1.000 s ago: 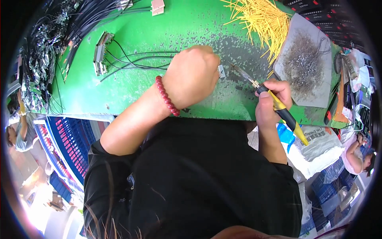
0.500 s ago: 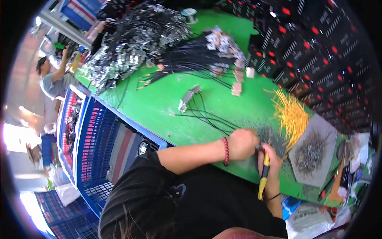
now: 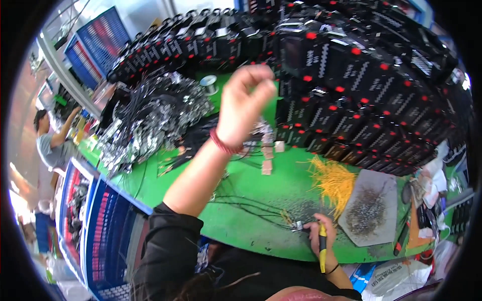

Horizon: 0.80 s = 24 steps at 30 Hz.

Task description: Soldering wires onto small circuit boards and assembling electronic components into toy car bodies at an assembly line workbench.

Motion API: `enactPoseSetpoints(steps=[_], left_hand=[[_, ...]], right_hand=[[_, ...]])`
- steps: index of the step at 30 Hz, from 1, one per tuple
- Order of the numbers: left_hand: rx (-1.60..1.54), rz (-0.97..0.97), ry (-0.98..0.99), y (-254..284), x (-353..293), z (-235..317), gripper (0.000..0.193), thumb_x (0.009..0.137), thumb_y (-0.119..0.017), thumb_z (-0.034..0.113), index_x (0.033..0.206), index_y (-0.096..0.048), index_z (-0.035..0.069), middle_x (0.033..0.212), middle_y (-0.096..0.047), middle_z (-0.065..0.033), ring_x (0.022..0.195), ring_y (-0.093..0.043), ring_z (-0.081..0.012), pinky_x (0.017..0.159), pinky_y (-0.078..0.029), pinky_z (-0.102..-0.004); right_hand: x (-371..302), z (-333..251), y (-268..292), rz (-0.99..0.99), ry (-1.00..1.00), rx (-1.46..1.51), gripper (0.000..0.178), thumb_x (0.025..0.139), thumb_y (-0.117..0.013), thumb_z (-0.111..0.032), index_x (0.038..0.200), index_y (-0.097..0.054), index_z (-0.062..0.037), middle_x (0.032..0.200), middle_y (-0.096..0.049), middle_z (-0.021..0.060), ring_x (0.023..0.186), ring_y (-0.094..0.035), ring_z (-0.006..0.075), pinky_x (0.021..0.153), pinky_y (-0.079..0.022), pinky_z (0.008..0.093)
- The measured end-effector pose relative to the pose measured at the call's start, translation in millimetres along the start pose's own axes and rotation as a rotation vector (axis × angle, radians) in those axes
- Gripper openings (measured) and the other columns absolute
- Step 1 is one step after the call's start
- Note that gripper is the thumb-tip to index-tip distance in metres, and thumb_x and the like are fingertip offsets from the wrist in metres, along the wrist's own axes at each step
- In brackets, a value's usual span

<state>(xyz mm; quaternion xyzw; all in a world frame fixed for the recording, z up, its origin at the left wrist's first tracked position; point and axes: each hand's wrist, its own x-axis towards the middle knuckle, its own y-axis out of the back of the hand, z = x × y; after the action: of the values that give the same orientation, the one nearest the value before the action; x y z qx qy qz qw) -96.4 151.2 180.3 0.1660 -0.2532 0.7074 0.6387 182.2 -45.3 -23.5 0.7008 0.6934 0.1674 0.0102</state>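
At a green worktable point(image 3: 241, 236), pinching a yellow-and-black soldering iron point(image 3: 323, 249) in the right hand point(image 3: 314, 234) near a silvery connector point(image 3: 297, 226) lying there, with left hand point(image 3: 242, 108) aloft, curled, too blurred to tell any pinch.

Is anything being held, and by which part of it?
Right hand: yellow-and-black soldering iron, by its handle. Left hand: too blurred to tell.

White lettering on stacked black units point(image 3: 346, 116); print on white bag point(image 3: 396, 279), apparently lettering too.
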Motion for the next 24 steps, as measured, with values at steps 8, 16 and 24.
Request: enactPoseSetpoints(steps=[8,16,24], left_hand=[[0.736,-0.087,-0.930,-89,98,62,0.034,0.073,-0.074,0.013,0.105,-0.065,0.005,0.112,-0.058,-0.0131,0.106,-0.057,-0.0311,0.092,-0.047,-0.0393],[0.857,-0.268,-1.058,-238,163,64,0.049,0.080,-0.071,0.024,0.124,-0.057,0.008,0.127,-0.056,-0.0184,0.119,-0.052,-0.0361,0.101,-0.043,-0.0411],[1.130,-0.505,-1.284,-239,200,71,0.020,0.081,-0.065,0.005,0.101,-0.068,0.005,0.101,-0.068,-0.0126,0.097,-0.064,-0.0308,0.087,-0.053,-0.0375]], right_hand=[[-4,-7,6,0.007,0.021,0.038,0.023,0.093,-0.058,-0.003,0.115,-0.059,-0.0031,0.089,-0.067,0.0115,0.073,-0.070,0.0161,0.066,-0.055,0.0275],[-1,-11,6,-0.020,0.071,0.099,0.025,0.092,-0.060,-0.002,0.116,-0.059,-0.0051,0.085,-0.067,0.0127,0.077,-0.071,0.0175,0.067,-0.054,0.0285],[-9,13,3,0.034,0.187,0.015,0.030,0.086,-0.070,-0.009,0.114,-0.062,-0.0139,0.070,-0.062,0.0114,0.058,-0.064,0.0210,0.052,-0.047,0.0313]])
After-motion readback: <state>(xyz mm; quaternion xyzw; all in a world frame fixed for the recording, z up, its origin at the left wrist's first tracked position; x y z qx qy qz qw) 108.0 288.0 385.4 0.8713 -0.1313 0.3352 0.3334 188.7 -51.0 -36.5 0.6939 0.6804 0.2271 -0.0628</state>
